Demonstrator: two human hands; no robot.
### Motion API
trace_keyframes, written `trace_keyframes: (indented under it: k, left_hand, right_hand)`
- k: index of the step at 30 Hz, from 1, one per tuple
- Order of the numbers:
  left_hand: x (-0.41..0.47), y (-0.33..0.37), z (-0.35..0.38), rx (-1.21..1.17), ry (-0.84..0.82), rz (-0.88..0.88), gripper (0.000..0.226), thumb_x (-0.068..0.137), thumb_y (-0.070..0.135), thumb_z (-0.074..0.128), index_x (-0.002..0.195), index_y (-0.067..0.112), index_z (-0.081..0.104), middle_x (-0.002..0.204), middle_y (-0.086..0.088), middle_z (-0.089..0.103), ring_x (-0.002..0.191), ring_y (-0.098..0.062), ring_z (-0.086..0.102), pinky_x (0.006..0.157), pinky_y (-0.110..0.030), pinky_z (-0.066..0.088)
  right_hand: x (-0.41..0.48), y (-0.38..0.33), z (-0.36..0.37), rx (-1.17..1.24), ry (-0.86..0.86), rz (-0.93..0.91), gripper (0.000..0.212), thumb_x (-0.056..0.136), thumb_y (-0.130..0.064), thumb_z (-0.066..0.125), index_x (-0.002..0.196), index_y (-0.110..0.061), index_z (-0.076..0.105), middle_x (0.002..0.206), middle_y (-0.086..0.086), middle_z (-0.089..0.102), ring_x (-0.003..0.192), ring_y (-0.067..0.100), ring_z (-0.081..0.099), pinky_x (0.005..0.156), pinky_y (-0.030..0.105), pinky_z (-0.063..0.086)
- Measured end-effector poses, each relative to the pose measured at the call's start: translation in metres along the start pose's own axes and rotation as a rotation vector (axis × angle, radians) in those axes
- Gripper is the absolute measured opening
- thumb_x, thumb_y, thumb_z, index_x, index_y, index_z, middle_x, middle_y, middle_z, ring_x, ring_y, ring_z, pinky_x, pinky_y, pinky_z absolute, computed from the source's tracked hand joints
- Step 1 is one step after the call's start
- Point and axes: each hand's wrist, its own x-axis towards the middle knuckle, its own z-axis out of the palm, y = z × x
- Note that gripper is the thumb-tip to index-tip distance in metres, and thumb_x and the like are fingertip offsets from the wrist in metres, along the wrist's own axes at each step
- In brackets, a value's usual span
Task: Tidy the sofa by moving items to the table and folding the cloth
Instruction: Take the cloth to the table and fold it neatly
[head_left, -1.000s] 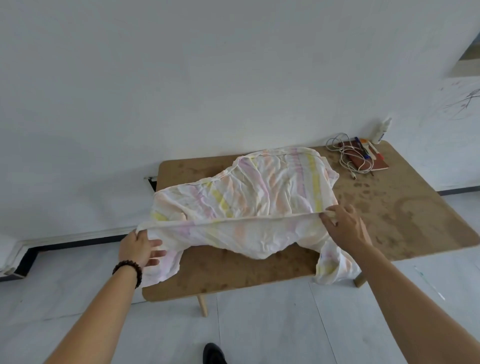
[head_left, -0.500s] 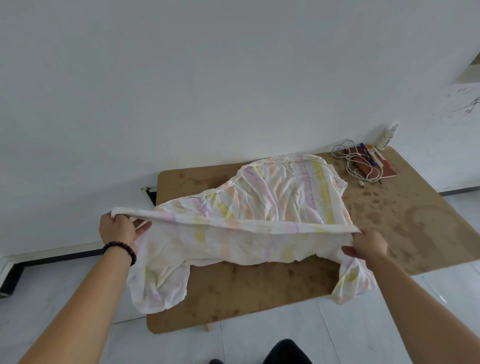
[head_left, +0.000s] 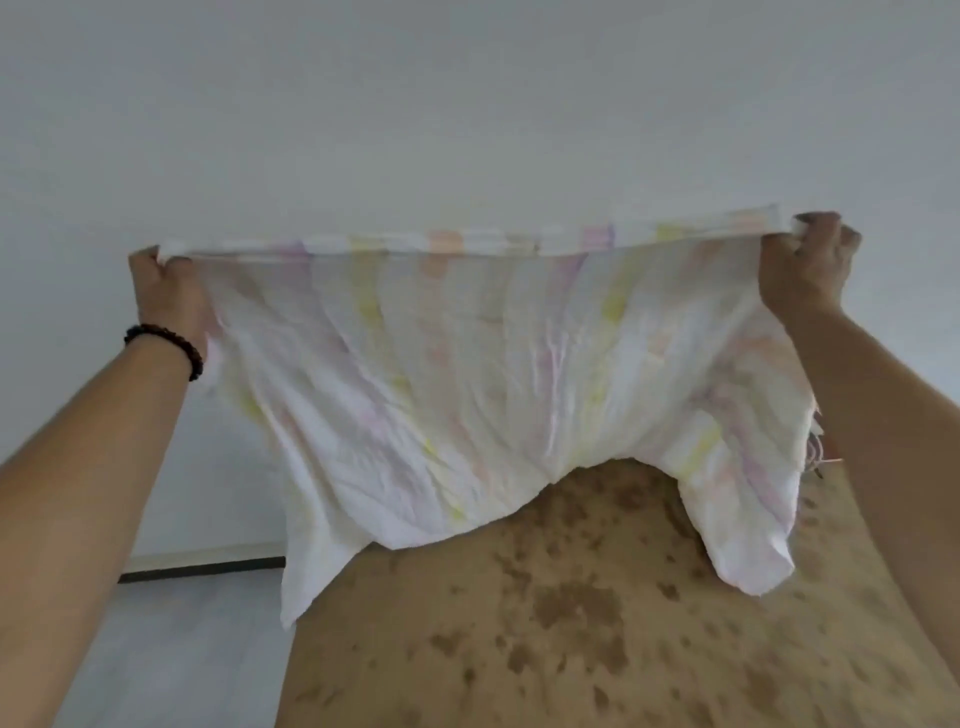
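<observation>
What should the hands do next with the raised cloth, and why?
Probably lower the cloth flat onto the table: the left hand and right hand grip its top corners, stretched taut, while its lower edge hangs unevenly over it.

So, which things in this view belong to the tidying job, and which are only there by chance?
Belong to the job: the cloth, held up by its top edge; the left hand and the right hand, each gripping a top corner; the table below it.

Only there: the bead bracelet on the left wrist; the wall; the floor.
</observation>
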Motion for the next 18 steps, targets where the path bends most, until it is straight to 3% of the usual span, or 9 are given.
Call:
trace_keyframes:
  k: [2, 7, 11, 14, 16, 18]
  left_hand:
    - [0.026, 0.042, -0.001, 0.007, 0.034, 0.107, 0.014, 0.094, 0.028, 0.030, 0.098, 0.041, 0.035, 0.103, 0.009, 0.052, 0.084, -0.014, 0.052, 0.061, -0.025, 0.046]
    - [0.086, 0.122, -0.022, -0.045, 0.160, 0.353, 0.028, 0.093, 0.028, 0.031, 0.119, 0.031, 0.039, 0.104, 0.014, 0.055, 0.086, 0.000, 0.056, 0.076, -0.022, 0.048]
    - [0.160, 0.139, -0.058, 0.007, 0.181, 0.346, 0.050, 0.091, 0.039, 0.031, 0.136, 0.024, 0.048, 0.131, 0.000, 0.059, 0.117, -0.018, 0.059, 0.098, -0.043, 0.050]
    - [0.128, 0.135, -0.069, -0.034, 0.215, 0.365, 0.044, 0.088, 0.038, 0.030, 0.123, 0.027, 0.055, 0.122, 0.002, 0.063, 0.107, -0.016, 0.062, 0.093, -0.038, 0.053]
    - [0.086, 0.120, -0.072, -0.069, 0.232, 0.407, 0.030, 0.084, 0.033, 0.033, 0.109, 0.031, 0.049, 0.113, 0.002, 0.061, 0.099, -0.013, 0.060, 0.092, -0.033, 0.052]
    - [0.057, 0.090, -0.078, -0.049, 0.198, 0.445, 0.024, 0.084, 0.029, 0.035, 0.107, 0.029, 0.044, 0.110, 0.000, 0.056, 0.097, -0.014, 0.056, 0.093, -0.032, 0.049]
  right_hand:
    - [0.030, -0.046, -0.011, 0.048, 0.074, -0.078, 0.066, 0.079, -0.053, 0.038, 0.129, -0.012, 0.049, 0.142, 0.017, 0.039, 0.127, 0.036, 0.046, 0.112, 0.036, 0.029]
    - [0.078, -0.124, -0.043, -0.008, 0.287, -0.264, 0.061, 0.082, -0.063, 0.039, 0.125, -0.021, 0.050, 0.140, 0.007, 0.044, 0.126, 0.027, 0.046, 0.111, 0.039, 0.030]
    - [0.084, -0.151, -0.059, 0.031, 0.331, -0.286, 0.054, 0.080, -0.071, 0.039, 0.116, -0.032, 0.049, 0.135, 0.003, 0.050, 0.122, 0.029, 0.049, 0.103, 0.038, 0.040]
    - [0.066, -0.145, -0.057, 0.042, 0.343, -0.307, 0.063, 0.081, -0.068, 0.042, 0.122, -0.021, 0.051, 0.134, 0.006, 0.051, 0.122, 0.027, 0.049, 0.104, 0.041, 0.040]
    - [0.043, -0.129, -0.048, 0.010, 0.330, -0.352, 0.062, 0.084, -0.064, 0.044, 0.122, -0.016, 0.051, 0.135, 0.011, 0.047, 0.127, 0.028, 0.045, 0.109, 0.045, 0.033]
    - [0.018, -0.106, -0.039, -0.042, 0.283, -0.334, 0.057, 0.085, -0.067, 0.043, 0.120, -0.023, 0.049, 0.137, 0.009, 0.044, 0.129, 0.032, 0.041, 0.108, 0.048, 0.033]
